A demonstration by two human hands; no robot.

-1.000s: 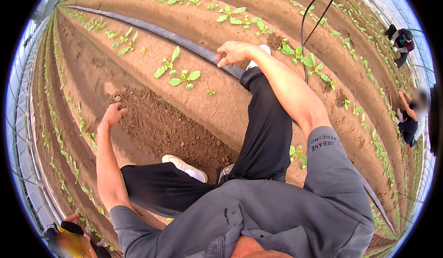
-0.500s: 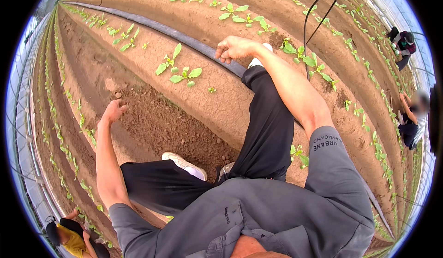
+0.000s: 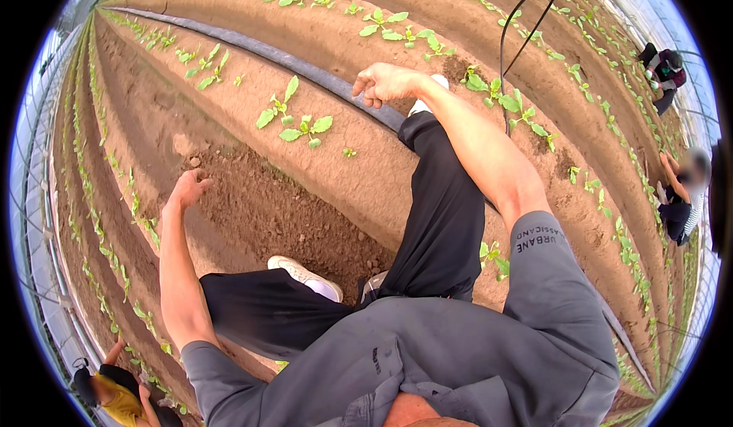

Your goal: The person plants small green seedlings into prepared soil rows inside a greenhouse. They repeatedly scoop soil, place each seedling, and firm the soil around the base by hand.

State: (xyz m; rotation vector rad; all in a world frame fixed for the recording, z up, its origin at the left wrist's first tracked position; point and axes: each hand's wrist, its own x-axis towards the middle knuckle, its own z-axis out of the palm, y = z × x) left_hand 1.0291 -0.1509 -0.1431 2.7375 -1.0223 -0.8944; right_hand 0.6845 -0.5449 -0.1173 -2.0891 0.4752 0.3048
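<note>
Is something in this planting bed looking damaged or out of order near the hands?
One thing stands out: beside the left hand lies a dark, loosened soil patch with no seedlings, unlike the smooth planted rows. The seedlings nearby stand intact. The right hand hovers curled above the black hose.

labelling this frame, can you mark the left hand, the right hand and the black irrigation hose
left hand [image 3: 185,192], head view, on the back of the hand.
right hand [image 3: 384,83], head view, on the knuckles.
black irrigation hose [image 3: 252,48], head view, on its upper side, mid-run along the bed.
</note>
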